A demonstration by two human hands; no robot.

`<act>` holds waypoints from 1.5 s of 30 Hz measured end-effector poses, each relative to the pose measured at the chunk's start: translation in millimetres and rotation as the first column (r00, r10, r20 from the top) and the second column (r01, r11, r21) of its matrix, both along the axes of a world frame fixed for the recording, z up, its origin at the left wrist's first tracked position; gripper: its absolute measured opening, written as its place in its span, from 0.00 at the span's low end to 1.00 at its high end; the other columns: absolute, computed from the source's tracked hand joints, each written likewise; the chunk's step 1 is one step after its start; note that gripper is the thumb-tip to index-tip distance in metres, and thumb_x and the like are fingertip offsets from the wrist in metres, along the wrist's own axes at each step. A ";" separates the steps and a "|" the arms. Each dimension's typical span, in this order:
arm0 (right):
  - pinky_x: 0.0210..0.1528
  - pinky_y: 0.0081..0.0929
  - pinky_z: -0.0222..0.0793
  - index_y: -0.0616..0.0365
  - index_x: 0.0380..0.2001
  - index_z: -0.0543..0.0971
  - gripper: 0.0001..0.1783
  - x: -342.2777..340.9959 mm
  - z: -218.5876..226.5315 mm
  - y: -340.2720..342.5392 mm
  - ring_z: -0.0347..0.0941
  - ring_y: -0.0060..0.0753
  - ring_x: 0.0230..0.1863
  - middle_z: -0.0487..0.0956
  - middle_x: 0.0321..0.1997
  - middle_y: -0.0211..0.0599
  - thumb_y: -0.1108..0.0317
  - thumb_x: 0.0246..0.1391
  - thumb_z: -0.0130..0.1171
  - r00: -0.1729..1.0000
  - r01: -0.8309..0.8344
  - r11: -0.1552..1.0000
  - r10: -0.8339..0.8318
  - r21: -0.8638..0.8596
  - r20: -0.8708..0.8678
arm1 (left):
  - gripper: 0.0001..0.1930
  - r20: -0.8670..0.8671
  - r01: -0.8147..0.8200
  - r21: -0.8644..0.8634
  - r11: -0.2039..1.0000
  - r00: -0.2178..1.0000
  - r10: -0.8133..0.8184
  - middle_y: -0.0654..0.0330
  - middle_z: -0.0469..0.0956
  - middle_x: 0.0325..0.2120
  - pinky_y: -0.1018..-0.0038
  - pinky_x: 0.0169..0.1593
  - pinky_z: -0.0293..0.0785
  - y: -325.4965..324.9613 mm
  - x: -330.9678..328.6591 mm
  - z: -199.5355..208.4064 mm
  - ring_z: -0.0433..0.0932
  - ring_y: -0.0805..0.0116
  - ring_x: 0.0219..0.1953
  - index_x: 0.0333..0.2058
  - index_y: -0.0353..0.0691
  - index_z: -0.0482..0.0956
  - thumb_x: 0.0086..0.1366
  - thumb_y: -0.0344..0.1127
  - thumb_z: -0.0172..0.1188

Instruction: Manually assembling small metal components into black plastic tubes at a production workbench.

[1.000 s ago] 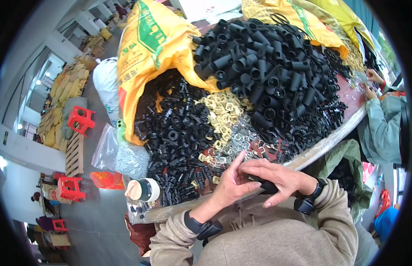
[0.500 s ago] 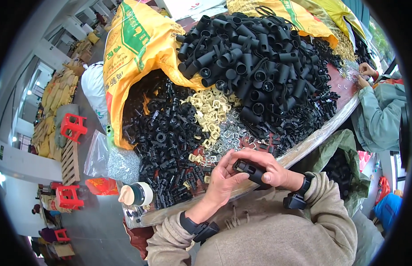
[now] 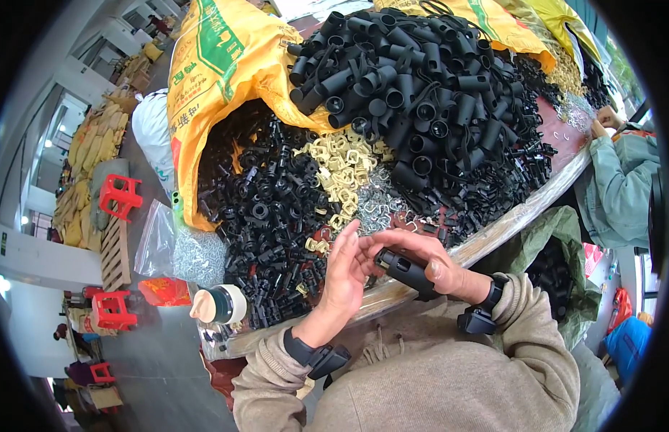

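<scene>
Over the table's near edge, my right hand (image 3: 444, 265) is wrapped round a black plastic tube (image 3: 405, 271) with a slot in its side. The tube lies tilted, its far end toward my left hand (image 3: 343, 279). That hand is open with its fingers stretched upward beside the tube's end; its palm side is partly hidden. Just beyond lie loose silver metal clips (image 3: 381, 205), cream plastic clips (image 3: 341, 173) and small black plastic fittings (image 3: 266, 209). A large heap of similar black tubes (image 3: 421, 93) rises behind them.
A yellow woven sack (image 3: 237, 61) spills fittings at the left. A cup (image 3: 223, 304) stands at the near left corner beside a clear bag of small silver parts (image 3: 199, 255). A green sack (image 3: 564, 237) hangs at the right; a co-worker's sleeve (image 3: 622, 173) is beyond it.
My left hand has come away from the tube and its fingers have straightened. My right hand keeps the tube, which has barely moved.
</scene>
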State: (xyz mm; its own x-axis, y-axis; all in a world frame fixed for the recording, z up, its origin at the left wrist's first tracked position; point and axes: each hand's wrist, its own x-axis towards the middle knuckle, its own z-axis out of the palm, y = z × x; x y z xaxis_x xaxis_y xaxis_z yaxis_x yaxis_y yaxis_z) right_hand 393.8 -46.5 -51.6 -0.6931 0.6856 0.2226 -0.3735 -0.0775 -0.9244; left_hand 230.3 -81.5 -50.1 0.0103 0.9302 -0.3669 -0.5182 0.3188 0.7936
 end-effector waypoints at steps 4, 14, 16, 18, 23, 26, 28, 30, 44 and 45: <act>0.53 0.29 0.56 0.69 0.54 0.57 0.47 -8.7 -2.5 -2.3 0.62 0.35 0.51 0.67 0.47 0.43 0.33 0.46 0.40 0.998 0.035 0.992 -0.028 0.119 -0.058 | 0.27 -0.010 0.000 0.057 0.998 1.000 0.001 0.58 0.71 0.38 0.73 0.45 0.67 9.7 -1.1 -0.1 0.70 0.69 0.42 0.52 0.37 0.57 0.60 0.50 0.45; 0.40 0.27 0.62 0.67 0.40 0.68 0.34 -10.0 -6.3 -11.0 0.67 0.33 0.39 0.71 0.38 0.40 0.41 0.50 0.40 0.996 -0.013 0.963 -0.012 0.268 0.092 | 0.32 -0.009 0.327 0.177 0.928 0.944 -0.330 0.55 0.66 0.42 0.71 0.51 0.61 13.8 6.1 -2.6 0.65 0.67 0.46 0.56 0.36 0.50 0.59 0.50 0.45; 0.38 0.26 0.62 0.66 0.38 0.68 0.33 -10.9 -14.6 -15.9 0.67 0.33 0.37 0.71 0.36 0.39 0.42 0.49 0.41 0.997 0.015 0.968 -0.032 0.250 0.066 | 0.33 -0.001 0.403 0.240 0.883 0.910 -0.415 0.55 0.65 0.43 0.71 0.52 0.60 10.4 12.8 -8.0 0.65 0.67 0.47 0.57 0.36 0.47 0.60 0.50 0.45; 0.37 0.26 0.62 0.66 0.36 0.69 0.32 -11.9 -18.3 -14.8 0.67 0.32 0.35 0.71 0.33 0.38 0.42 0.49 0.43 0.997 0.045 0.974 -0.056 0.222 0.045 | 0.35 -0.007 0.384 0.243 0.891 0.919 -0.394 0.56 0.64 0.44 0.71 0.53 0.58 7.8 18.1 -8.3 0.64 0.67 0.47 0.57 0.36 0.45 0.60 0.51 0.45; 0.34 0.24 0.61 0.65 0.31 0.71 0.28 7.2 -0.5 -13.3 0.67 0.31 0.31 0.72 0.31 0.36 0.46 0.46 0.47 0.988 0.057 0.978 -0.084 0.203 0.131 | 0.32 0.025 0.304 0.295 0.906 0.945 -0.326 0.57 0.63 0.45 0.72 0.52 0.58 4.8 31.0 4.8 0.63 0.68 0.47 0.57 0.36 0.48 0.61 0.52 0.44; 0.34 0.24 0.62 0.64 0.26 0.73 0.28 32.6 23.8 -4.8 0.69 0.31 0.30 0.73 0.28 0.36 0.44 0.42 0.48 0.966 0.043 0.971 -0.100 0.235 0.240 | 0.28 -0.628 0.549 0.294 0.782 0.728 -0.274 0.54 0.63 0.44 0.71 0.51 0.60 9.7 23.7 4.5 0.64 0.63 0.47 0.53 0.35 0.57 0.60 0.47 0.48; 0.33 0.25 0.63 0.64 0.24 0.73 0.30 71.6 45.9 -3.6 0.70 0.31 0.28 0.73 0.24 0.36 0.41 0.39 0.48 0.908 0.080 0.962 -0.179 0.262 0.379 | 0.25 -0.908 0.546 0.307 0.780 0.413 0.068 0.53 0.63 0.44 0.70 0.48 0.63 16.9 -6.3 5.7 0.65 0.61 0.46 0.50 0.35 0.60 0.58 0.43 0.51; 0.28 0.26 0.65 0.64 0.22 0.73 0.32 133.4 43.1 -10.9 0.71 0.32 0.24 0.74 0.20 0.35 0.39 0.38 0.48 0.808 0.160 0.933 -0.311 0.322 0.500 | 0.22 -0.937 0.536 0.196 0.821 -0.144 0.317 0.50 0.63 0.43 0.66 0.42 0.68 22.8 -37.4 11.9 0.67 0.56 0.42 0.44 0.34 0.65 0.52 0.36 0.56; 0.35 0.37 0.61 0.62 0.32 0.70 0.20 192.7 29.6 -62.9 0.66 0.48 0.31 0.70 0.26 0.44 0.65 0.32 0.60 -0.019 0.101 0.662 -0.745 0.743 0.666 | 0.12 -0.927 0.514 0.021 0.857 -0.311 0.209 0.51 0.61 0.34 0.64 0.30 0.72 43.8 -66.1 -14.6 0.70 0.54 0.30 0.34 0.37 0.70 0.47 0.27 0.56; 0.34 0.36 0.61 0.62 0.32 0.71 0.19 169.0 33.0 -46.7 0.66 0.48 0.31 0.70 0.27 0.44 0.65 0.33 0.60 0.095 0.046 0.643 -0.764 0.764 0.638 | 0.12 -0.921 0.506 0.039 0.862 -0.315 0.227 0.51 0.61 0.35 0.64 0.30 0.72 46.4 -71.0 -20.6 0.70 0.54 0.30 0.33 0.37 0.70 0.47 0.27 0.57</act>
